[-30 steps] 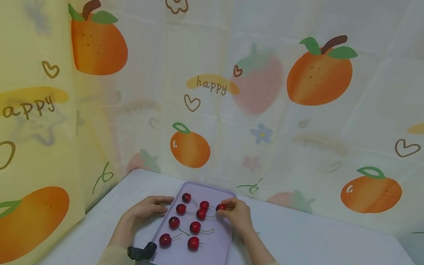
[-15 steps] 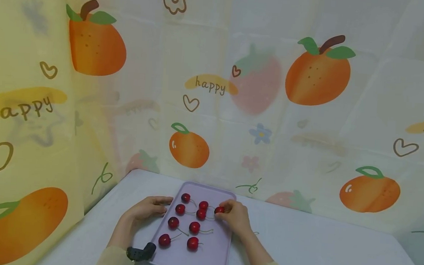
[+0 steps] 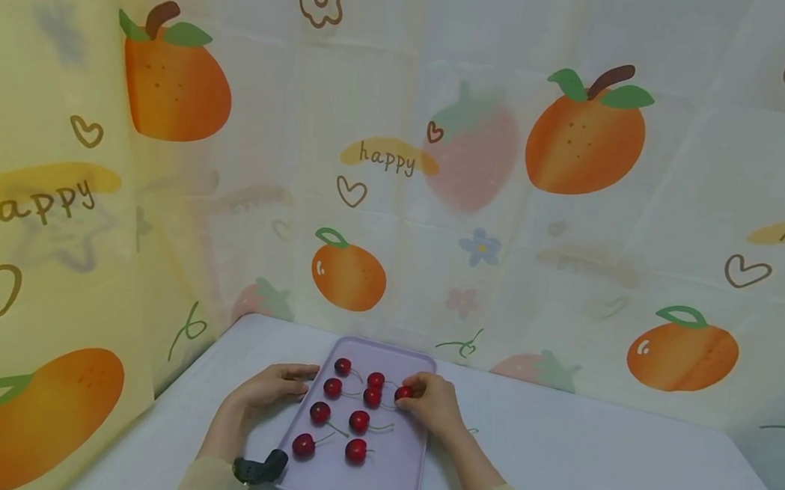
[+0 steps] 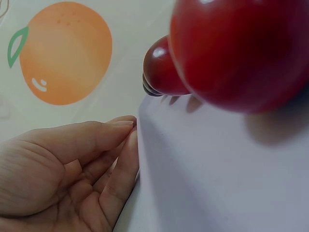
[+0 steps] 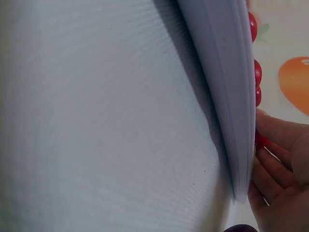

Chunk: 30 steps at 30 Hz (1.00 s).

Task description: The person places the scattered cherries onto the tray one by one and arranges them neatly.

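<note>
— At two o'clock on the lilac tray (image 3: 388,469), which cherry is in hand?
— The cherry (image 3: 402,392) pinched in the curled fingertips of the right hand (image 3: 433,406).
— And the left hand (image 3: 269,387)?
— At nine o'clock, fingers straight, resting against the tray's edge and holding nothing.
— What else?
— Seven more cherries (image 3: 358,420) across the tray, on a white table (image 3: 589,452).
</note>
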Motion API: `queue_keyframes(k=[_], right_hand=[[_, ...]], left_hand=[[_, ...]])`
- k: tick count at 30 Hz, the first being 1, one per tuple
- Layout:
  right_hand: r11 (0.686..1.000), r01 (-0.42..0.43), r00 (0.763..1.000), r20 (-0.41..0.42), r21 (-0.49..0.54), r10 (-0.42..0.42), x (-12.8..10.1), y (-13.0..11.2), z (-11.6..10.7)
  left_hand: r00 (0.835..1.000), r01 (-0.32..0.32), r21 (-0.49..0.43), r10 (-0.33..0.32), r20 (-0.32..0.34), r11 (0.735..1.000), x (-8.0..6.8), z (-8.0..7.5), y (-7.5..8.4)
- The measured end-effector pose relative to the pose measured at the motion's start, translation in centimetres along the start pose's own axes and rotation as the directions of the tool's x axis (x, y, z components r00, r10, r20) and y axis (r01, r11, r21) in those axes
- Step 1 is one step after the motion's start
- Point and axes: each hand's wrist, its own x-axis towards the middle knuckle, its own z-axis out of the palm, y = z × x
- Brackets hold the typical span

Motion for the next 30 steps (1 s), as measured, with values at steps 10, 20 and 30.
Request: queue_keyframes(k=[10,20,30], right_hand=[[0.999,-0.033,0.999,0.019,0.029,0.033,-0.2,0.1,-0.3],[0.982,-0.125,0.99,-0.041,0.142,0.132,-0.1,0.2,-1.6],[0.977,-0.153,0.981,-0.096,0.15,0.169,-0.5,1.7,-4.3]], left_hand=[[0.999,-0.015,-0.022,0.016,0.046,1.0,0.2,-0.3,-0.3],[1.0,0.002,-0.013,-0.002,0.009,1.0,0.0,0.0,-0.1],[0.999,-0.014,0.007,0.013,0.037,1.0,0.3,-0.3,-0.2]])
